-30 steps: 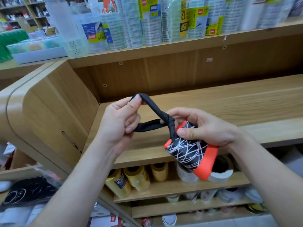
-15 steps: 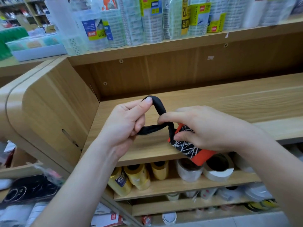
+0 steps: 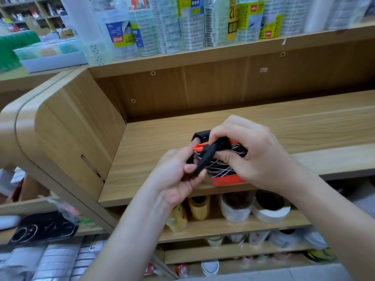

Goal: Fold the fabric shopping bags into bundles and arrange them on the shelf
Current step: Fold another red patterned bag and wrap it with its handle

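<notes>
A rolled fabric bag bundle (image 3: 221,171), black with white lines and orange ends, is held over the front edge of the wooden shelf (image 3: 284,126). My right hand (image 3: 255,153) grips it from above and the right. A black strap (image 3: 205,159) runs across the bundle's left end, and my left hand (image 3: 178,175) pinches that strap between thumb and fingers. Another part of the strap loops behind the bundle at its top left. My fingers hide much of the bundle.
The shelf board has a curved wooden end panel (image 3: 67,128) on its left. Wrapped tape packs (image 3: 182,23) line the shelf above. Yellow and white tape rolls (image 3: 269,207) sit on the shelf below. The floor shows at the bottom right.
My left hand has brought the strap loop down and right against the bundle. The hands have closed together, and the bundle now sits higher over the shelf edge.
</notes>
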